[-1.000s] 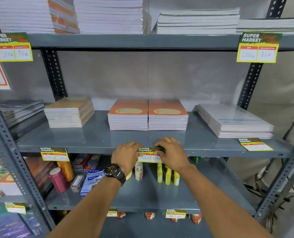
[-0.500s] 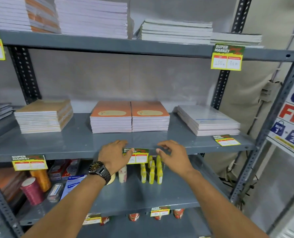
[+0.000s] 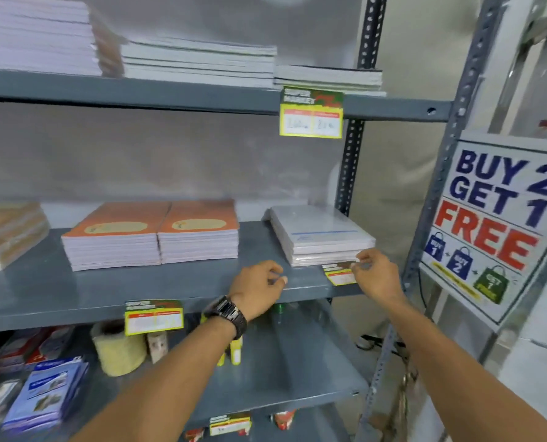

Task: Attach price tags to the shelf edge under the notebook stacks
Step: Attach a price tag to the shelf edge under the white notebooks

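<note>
My right hand (image 3: 379, 275) is at the right end of the middle shelf (image 3: 58, 311). Its thumb and forefinger pinch the right edge of a loose price tag (image 3: 337, 275), which lies flat on the shelf in front of the white notebook stack (image 3: 321, 234). My left hand (image 3: 259, 288), with a watch on the wrist, hovers over the shelf edge, fingers loosely curled and holding nothing. Further left, a green and yellow price tag (image 3: 153, 317) hangs on the shelf edge below the two orange notebook stacks (image 3: 150, 234).
A brown notebook stack (image 3: 7, 234) sits at the far left. The upper shelf carries another price tag (image 3: 311, 112) under white stacks. A "Buy 2 Get 1 Free" sign (image 3: 495, 224) hangs on the right upright. The lower shelf holds tape rolls, packets and small bottles.
Both hands have left the middle tag, which stays on the edge, and moved right. My right hand now reaches the loose tag by the white stack. The view has swung right.
</note>
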